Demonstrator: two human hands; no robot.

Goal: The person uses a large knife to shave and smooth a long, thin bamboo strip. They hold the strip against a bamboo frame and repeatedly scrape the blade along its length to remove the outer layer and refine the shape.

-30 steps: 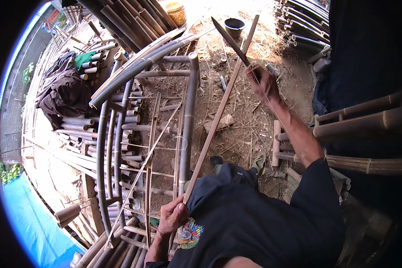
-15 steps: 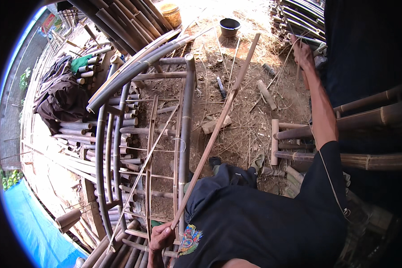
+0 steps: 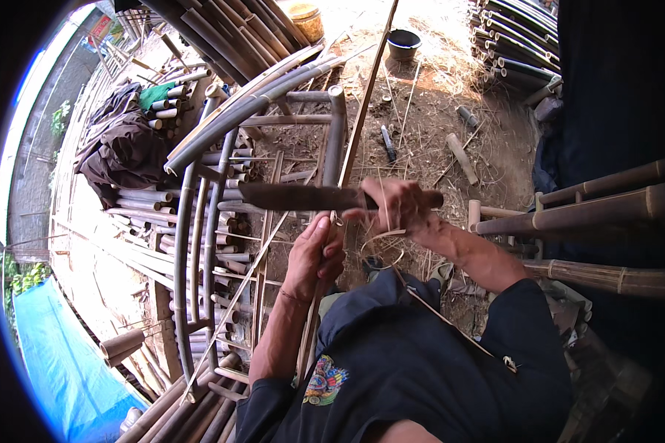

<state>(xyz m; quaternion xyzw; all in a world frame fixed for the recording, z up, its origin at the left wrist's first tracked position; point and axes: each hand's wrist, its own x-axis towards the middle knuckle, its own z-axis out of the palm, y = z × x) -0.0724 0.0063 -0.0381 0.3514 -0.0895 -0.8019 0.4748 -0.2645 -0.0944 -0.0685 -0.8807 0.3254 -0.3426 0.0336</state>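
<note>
My left hand (image 3: 314, 257), in front of my body, is closed around a long, narrow bamboo strip (image 3: 366, 103) that slants up to the top edge of the view. My right hand (image 3: 395, 205) grips the handle of a broad, dark machete (image 3: 295, 197). Its blade points left and crosses the strip just above my left hand. Motion blurs the right hand a little. A thin curled shaving (image 3: 386, 240) hangs below it, and a long sliver (image 3: 447, 321) lies across my dark shirt.
A bamboo frame (image 3: 335, 140) stands close on my left, with stacked poles beyond it. On the right juts another bamboo piece (image 3: 598, 214). A black bucket (image 3: 404, 46), a short bamboo piece (image 3: 462, 159) and scattered shavings lie on the dirt floor ahead.
My right hand has come down from the far right to the middle with the machete. My left hand has moved up from the lower edge. The view has shifted slightly.
</note>
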